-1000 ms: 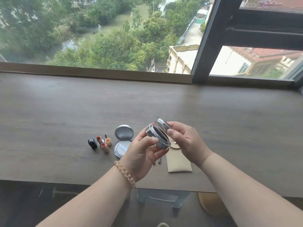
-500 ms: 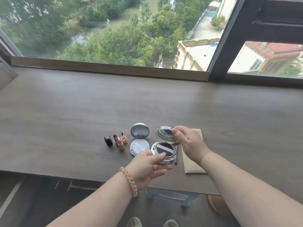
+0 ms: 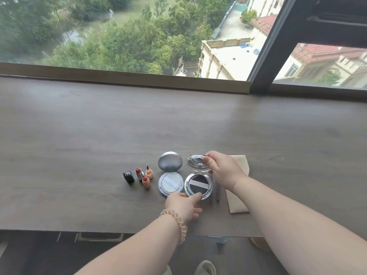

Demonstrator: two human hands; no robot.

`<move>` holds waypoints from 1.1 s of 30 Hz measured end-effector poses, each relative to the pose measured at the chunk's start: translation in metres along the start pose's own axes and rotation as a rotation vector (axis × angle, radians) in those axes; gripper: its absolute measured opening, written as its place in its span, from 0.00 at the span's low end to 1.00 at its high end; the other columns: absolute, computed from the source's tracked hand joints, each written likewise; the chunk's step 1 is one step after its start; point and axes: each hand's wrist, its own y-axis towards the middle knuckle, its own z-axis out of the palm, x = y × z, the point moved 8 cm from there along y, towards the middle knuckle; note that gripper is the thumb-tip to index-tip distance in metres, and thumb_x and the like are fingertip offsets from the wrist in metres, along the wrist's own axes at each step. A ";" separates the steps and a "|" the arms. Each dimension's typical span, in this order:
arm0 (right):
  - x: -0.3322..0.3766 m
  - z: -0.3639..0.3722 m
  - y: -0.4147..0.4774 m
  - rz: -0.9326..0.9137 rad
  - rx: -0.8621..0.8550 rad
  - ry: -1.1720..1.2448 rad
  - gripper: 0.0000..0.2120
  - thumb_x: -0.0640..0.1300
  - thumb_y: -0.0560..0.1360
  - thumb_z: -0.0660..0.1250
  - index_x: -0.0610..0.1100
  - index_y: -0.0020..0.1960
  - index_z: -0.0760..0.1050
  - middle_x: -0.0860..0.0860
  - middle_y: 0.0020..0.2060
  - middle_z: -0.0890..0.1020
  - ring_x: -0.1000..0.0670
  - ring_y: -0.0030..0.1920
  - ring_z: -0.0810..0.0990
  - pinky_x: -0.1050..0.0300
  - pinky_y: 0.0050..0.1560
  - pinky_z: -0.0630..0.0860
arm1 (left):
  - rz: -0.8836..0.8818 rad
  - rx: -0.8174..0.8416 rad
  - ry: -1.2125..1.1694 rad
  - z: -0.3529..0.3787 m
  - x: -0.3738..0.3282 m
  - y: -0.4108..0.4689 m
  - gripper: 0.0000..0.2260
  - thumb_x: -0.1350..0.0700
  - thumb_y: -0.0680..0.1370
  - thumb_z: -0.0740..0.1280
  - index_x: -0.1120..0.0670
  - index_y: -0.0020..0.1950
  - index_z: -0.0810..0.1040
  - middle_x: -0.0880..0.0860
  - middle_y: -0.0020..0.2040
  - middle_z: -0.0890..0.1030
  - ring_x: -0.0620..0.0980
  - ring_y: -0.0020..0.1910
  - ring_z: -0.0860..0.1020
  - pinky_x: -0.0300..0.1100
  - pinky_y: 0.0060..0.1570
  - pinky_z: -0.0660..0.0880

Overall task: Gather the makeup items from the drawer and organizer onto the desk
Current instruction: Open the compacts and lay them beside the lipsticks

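Observation:
An open silver compact (image 3: 198, 185) with a dark puff lies on the brown desk (image 3: 99, 135), its clear lid (image 3: 195, 163) tipped back. My right hand (image 3: 224, 169) pinches the lid's far edge. My left hand (image 3: 183, 205) holds the base's near rim with its fingertips. Just to the left lies a second open compact (image 3: 170, 183) with a white puff and silver lid (image 3: 170, 161). Further left stand a black lipstick cap (image 3: 129, 176), an open red lipstick (image 3: 139, 173) and two small peach tubes (image 3: 147, 180).
A beige pouch (image 3: 237, 199) lies under my right wrist, with two thin pencils (image 3: 217, 192) beside the compact. A wooden sill (image 3: 119, 78) and dark window frame (image 3: 264, 56) bound the desk's far side. The desk's front edge runs just below my left wrist.
Both hands lowered the opened compact from mid-air onto the desk, right of the white-puff compact. The view tilted down and moved closer.

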 end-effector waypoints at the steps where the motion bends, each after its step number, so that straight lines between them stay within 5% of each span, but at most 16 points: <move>1: -0.002 0.002 0.002 0.015 0.001 0.013 0.12 0.49 0.80 0.58 0.44 0.46 0.76 0.48 0.36 0.80 0.44 0.42 0.78 0.48 0.48 0.74 | -0.002 -0.023 0.013 0.000 0.001 0.002 0.18 0.56 0.72 0.73 0.60 0.54 0.69 0.59 0.41 0.81 0.48 0.27 0.80 0.37 0.23 0.72; 6: -0.016 0.008 0.007 0.064 -0.022 0.134 0.09 0.51 0.79 0.58 0.50 0.45 0.75 0.48 0.39 0.81 0.44 0.44 0.79 0.41 0.51 0.75 | 0.023 -0.124 0.105 -0.001 -0.002 0.005 0.16 0.53 0.69 0.75 0.59 0.48 0.72 0.60 0.39 0.82 0.49 0.24 0.79 0.36 0.22 0.72; 11: -0.019 0.013 0.009 0.076 -0.016 0.193 0.08 0.53 0.77 0.58 0.56 0.41 0.73 0.52 0.39 0.80 0.44 0.45 0.79 0.40 0.51 0.75 | 0.044 -0.198 0.222 -0.006 -0.005 0.005 0.15 0.49 0.68 0.75 0.58 0.40 0.74 0.57 0.29 0.81 0.55 0.29 0.82 0.46 0.36 0.80; 16: -0.017 0.019 0.011 0.060 0.010 0.229 0.08 0.48 0.80 0.58 0.54 0.43 0.72 0.53 0.39 0.79 0.48 0.45 0.77 0.44 0.55 0.74 | 0.076 -0.247 0.335 -0.011 -0.007 0.006 0.18 0.45 0.66 0.73 0.57 0.29 0.74 0.58 0.28 0.82 0.57 0.32 0.83 0.50 0.39 0.81; 23: -0.021 0.021 0.010 0.061 0.035 0.237 0.07 0.47 0.80 0.58 0.49 0.48 0.74 0.54 0.41 0.77 0.51 0.46 0.74 0.52 0.53 0.70 | 0.033 -0.250 0.347 -0.018 0.001 0.004 0.14 0.46 0.70 0.70 0.57 0.37 0.76 0.57 0.28 0.83 0.47 0.18 0.75 0.36 0.30 0.75; 27: -0.028 0.018 0.013 0.104 0.013 0.138 0.09 0.58 0.76 0.56 0.58 0.43 0.72 0.57 0.37 0.77 0.50 0.45 0.74 0.46 0.54 0.71 | 0.036 -0.236 0.291 -0.015 0.005 0.012 0.12 0.48 0.71 0.71 0.57 0.38 0.76 0.56 0.30 0.83 0.50 0.24 0.81 0.42 0.33 0.80; 33: -0.025 0.012 0.018 0.128 0.014 -0.062 0.10 0.54 0.80 0.54 0.56 0.45 0.71 0.58 0.32 0.72 0.49 0.49 0.69 0.48 0.57 0.64 | 0.038 -0.226 0.239 -0.011 0.010 0.016 0.11 0.50 0.71 0.71 0.57 0.40 0.76 0.54 0.28 0.81 0.51 0.25 0.81 0.39 0.29 0.76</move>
